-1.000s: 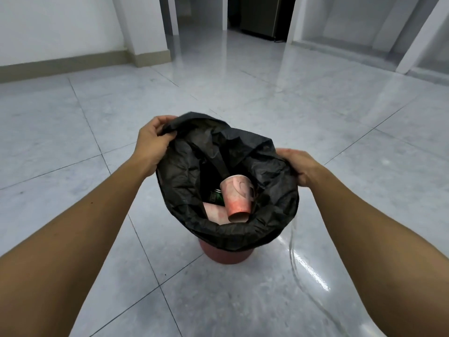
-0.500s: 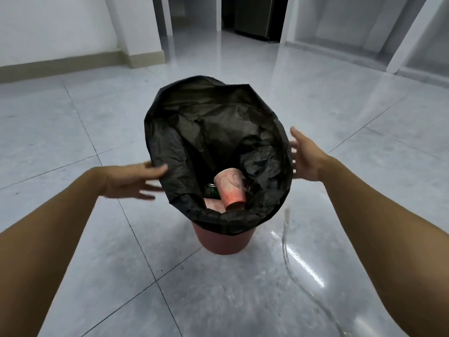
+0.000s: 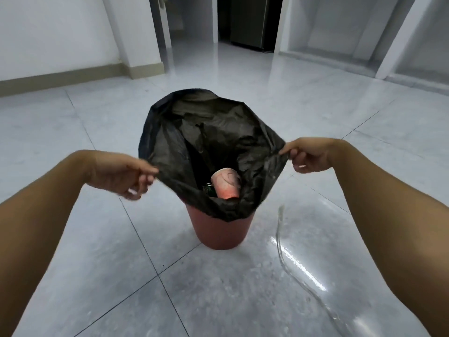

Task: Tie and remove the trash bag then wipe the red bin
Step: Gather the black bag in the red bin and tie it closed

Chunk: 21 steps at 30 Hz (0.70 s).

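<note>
A small red bin [image 3: 220, 233] stands on the tiled floor with a black trash bag [image 3: 206, 132] inside it, the bag's mouth pulled up above the bin's rim and spread wide. Inside the bag lie a pink paper cup [image 3: 226, 183] and a green can [image 3: 207, 189]. My left hand [image 3: 121, 173] pinches the bag's left edge. My right hand [image 3: 307, 154] pinches its right edge. The two hands stretch the opening sideways.
Glossy grey floor tiles [image 3: 97, 276] surround the bin. A thin clear streak [image 3: 291, 268] curves across the floor to the bin's right. A white wall with a beige skirting [image 3: 60, 76] runs at the back left, and a dark doorway [image 3: 247, 20] opens straight ahead.
A second ago both hands gripped the bag's rim; half a second ago they were off it with fingers apart. Now each hand pinches a side edge and pulls it outward.
</note>
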Available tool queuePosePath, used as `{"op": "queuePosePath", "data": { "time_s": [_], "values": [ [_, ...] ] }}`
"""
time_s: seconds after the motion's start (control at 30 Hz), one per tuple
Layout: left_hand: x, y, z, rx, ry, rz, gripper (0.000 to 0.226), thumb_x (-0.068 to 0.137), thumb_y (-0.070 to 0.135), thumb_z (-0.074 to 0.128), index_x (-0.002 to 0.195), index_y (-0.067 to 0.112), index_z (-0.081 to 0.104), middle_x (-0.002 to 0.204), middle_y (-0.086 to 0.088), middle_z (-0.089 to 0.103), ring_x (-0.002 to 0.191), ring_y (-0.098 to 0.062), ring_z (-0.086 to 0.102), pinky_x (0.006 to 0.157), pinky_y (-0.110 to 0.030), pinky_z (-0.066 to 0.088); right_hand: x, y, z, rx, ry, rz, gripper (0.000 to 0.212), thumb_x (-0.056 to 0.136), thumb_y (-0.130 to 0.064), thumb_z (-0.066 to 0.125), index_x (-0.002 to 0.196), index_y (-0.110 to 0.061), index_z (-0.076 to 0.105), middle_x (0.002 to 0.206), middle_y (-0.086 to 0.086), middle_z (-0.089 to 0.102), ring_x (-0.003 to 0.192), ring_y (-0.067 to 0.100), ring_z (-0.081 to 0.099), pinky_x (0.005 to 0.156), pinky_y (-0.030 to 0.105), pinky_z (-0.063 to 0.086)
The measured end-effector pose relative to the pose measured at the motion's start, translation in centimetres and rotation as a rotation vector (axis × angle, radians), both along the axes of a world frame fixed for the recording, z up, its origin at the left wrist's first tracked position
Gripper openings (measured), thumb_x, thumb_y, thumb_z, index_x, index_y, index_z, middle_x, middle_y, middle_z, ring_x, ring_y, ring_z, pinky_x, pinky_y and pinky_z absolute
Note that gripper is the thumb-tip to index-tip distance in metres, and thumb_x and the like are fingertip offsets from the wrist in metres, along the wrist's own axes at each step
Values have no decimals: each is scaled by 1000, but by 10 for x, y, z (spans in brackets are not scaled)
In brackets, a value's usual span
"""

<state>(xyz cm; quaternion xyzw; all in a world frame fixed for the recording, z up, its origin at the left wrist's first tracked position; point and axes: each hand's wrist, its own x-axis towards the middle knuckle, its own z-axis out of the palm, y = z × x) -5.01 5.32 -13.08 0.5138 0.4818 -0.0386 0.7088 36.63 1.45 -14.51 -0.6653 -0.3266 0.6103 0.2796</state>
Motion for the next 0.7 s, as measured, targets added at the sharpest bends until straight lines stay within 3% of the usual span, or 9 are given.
{"op": "queuePosePath", "data": {
  "time_s": [0.13,0.3,0.4,0.47,0.53,0.57,0.6,0.67,0.7],
  "values": [
    [-2,0,17,141,-417,257,35,47,32,85,43,19,53,42,8,44,50,-9,49,58,-21,51,1,-2,15,264,272,-292,41,78,-9,51,42,-23,36,35,-10,26,29,8,22,46,12,41],
    [-14,-2,16,195,-690,548,31,57,29,72,41,23,46,40,11,42,53,-5,44,66,-19,45,-1,-1,17,415,403,-674,28,75,-17,50,52,-21,34,38,-7,24,35,10,19,48,14,32],
    [-13,6,13,254,-693,959,30,79,28,58,50,25,54,47,12,48,56,-2,47,74,-19,44,-1,3,16,423,333,-753,22,77,-24,53,58,-21,44,47,-8,35,45,10,26,56,19,36],
    [-15,11,5,318,-514,1168,23,87,30,55,65,27,59,62,14,57,60,1,51,72,-18,44,1,2,14,381,270,-737,16,80,-30,54,67,-22,54,69,-9,49,58,9,41,61,23,43],
    [-20,6,-6,444,9,911,7,90,29,60,96,27,62,101,10,65,85,-4,59,77,-23,45,5,1,9,364,247,-594,9,77,-32,59,81,-25,59,98,-5,56,84,13,53,73,30,46],
    [-24,4,-15,464,227,630,36,87,28,66,120,26,53,123,4,60,107,-10,57,86,-28,43,7,0,6,370,226,-451,18,72,-31,64,90,-28,59,112,-2,55,97,16,54,80,35,46],
    [-25,2,-23,425,345,404,72,81,30,72,140,28,33,142,2,48,127,-16,46,97,-33,39,9,1,4,380,193,-288,36,69,-29,69,103,-33,55,123,-1,51,108,20,51,87,42,45],
    [-12,-7,-23,291,315,211,120,62,48,81,148,39,-3,158,6,21,145,-18,21,112,-40,28,5,4,0,382,100,-85,80,69,-23,79,130,-44,31,136,-1,41,121,27,44,101,56,38],
    [1,-10,-19,302,239,186,131,52,57,82,147,41,-8,159,9,15,146,-16,16,115,-43,24,-1,5,-2,376,47,-68,96,69,-20,82,137,-48,19,137,-2,40,122,28,45,102,59,37]
  ]
}}
